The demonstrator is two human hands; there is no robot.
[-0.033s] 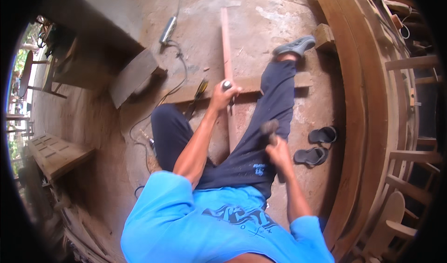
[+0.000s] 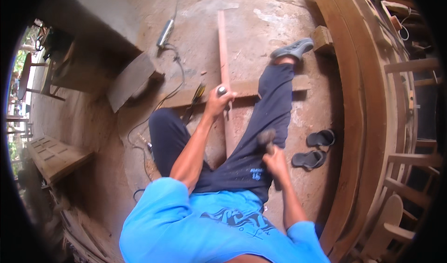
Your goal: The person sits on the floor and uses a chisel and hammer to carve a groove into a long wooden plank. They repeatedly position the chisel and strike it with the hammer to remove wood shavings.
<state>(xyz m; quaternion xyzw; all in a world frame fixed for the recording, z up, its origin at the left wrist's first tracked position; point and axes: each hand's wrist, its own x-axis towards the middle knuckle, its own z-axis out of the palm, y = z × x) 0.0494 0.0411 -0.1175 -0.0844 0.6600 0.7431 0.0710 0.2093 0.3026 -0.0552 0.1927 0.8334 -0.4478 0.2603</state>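
My left hand (image 2: pixel 217 102) is closed round a chisel (image 2: pixel 221 91), its round handle end facing up and its dark blade meeting a long narrow wood strip (image 2: pixel 223 48). The strip lies lengthwise between my legs and rests across a wider plank (image 2: pixel 274 87) on the floor. In my right hand (image 2: pixel 275 162) is a hammer (image 2: pixel 267 137), held over my right thigh apart from the chisel, its head blurred. A tool with a yellow-and-black handle (image 2: pixel 199 91) leans by the plank near my left knee. The chisel's tip is too small to make out.
A silver corded power tool (image 2: pixel 165 33) lies at the far left, its cable running toward my left knee. Wood blocks (image 2: pixel 132 81) stand beside it. Dark sandals (image 2: pixel 309 158) lie at right, before long stacked boards (image 2: pixel 351 123). A slotted wooden piece (image 2: pixel 58 156) is at left.
The view has shifted slightly. The hammer in my right hand sits a little lower and nearer my thigh; my left hand keeps the chisel on the strip.
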